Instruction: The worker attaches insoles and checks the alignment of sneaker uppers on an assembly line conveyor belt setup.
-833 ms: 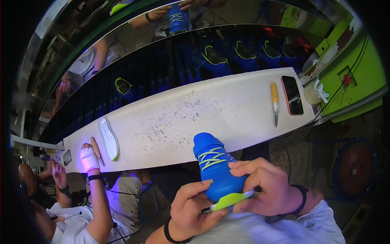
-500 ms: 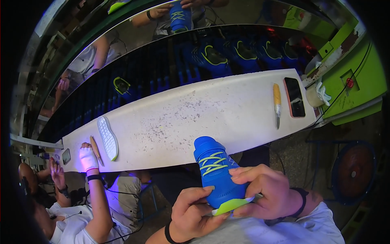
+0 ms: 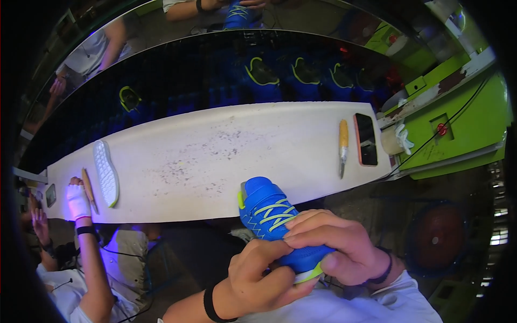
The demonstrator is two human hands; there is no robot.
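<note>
A blue shoe with yellow-green laces is in both my hands, its lime-and-white sole partly showing at the toe. My left hand closes around the left side and underside of the toe. On the opposite side, my right hand wraps over the front of the upper, with its thumb near the sole edge. The heel points away from me, toward the white worktable. My fingers hide much of the toe.
At the table's right lie a wooden-handled knife and a phone. A white shoe sole and another wooden-handled tool lie left, beside a co-worker's gloved hand. Several blue shoes stand beyond on a dark surface.
The shoe has turned, its heel swinging left and its side coming into sight. My right hand has slid further over the upper, and my left fingers have curled in. The view has shifted right.
</note>
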